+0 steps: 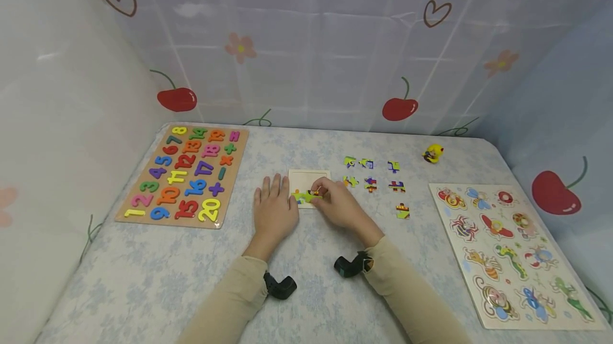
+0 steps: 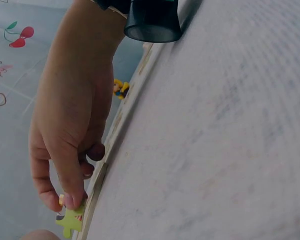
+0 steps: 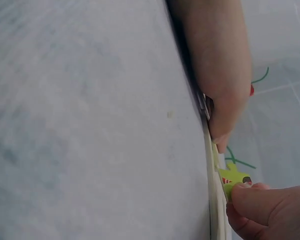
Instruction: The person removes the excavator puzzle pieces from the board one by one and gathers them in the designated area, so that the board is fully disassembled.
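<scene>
A small wooden puzzle tray (image 1: 307,176) lies mid-table, with green puzzle pieces along its lower left side. My left hand (image 1: 276,211) rests palm down at the tray's left edge, its fingers straight. Over the lower part of the tray, my right hand (image 1: 339,204) pinches a green puzzle piece (image 3: 231,176) between thumb and index finger. In the left wrist view that piece (image 2: 70,220) is tilted up at the tray's rim. Whether it touches the tray bed is hard to tell. Several loose puzzle pieces (image 1: 371,184) are spread out to the right of the tray.
A number board (image 1: 229,189) with colourful digits lies on the left. At the right is an insect picture board (image 1: 460,237). Near the back right stands a small yellow figurine (image 1: 433,153). A printed curtain (image 1: 306,67) hangs behind the table.
</scene>
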